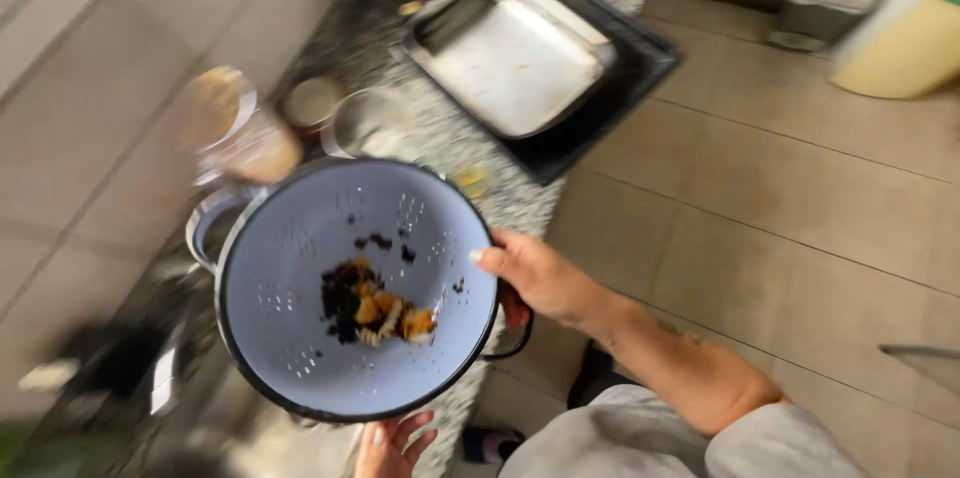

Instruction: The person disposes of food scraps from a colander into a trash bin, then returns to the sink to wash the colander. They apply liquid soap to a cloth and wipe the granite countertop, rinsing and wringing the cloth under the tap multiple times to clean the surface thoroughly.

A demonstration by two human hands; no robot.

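Observation:
My right hand (535, 278) grips the right-hand loop handle of a pale blue enamel colander (300, 338) with a dark rim, thumb over the rim. The colander is tilted toward me above the speckled stone counter (500, 200). A small heap of dark and orange food bits with some pasta spirals (372, 313) lies in its bottom. My left hand (392, 444) is just below the colander's near edge with fingers spread and palm up, holding nothing. Whether it touches the colander's underside I cannot tell.
A shiny metal tray (515, 63) lies in a black baking tray (640, 63) further along the counter. Blurred jars and a glass (365, 123) stand near the tiled wall at left. Tiled floor at right carries a yellow bin (900, 48).

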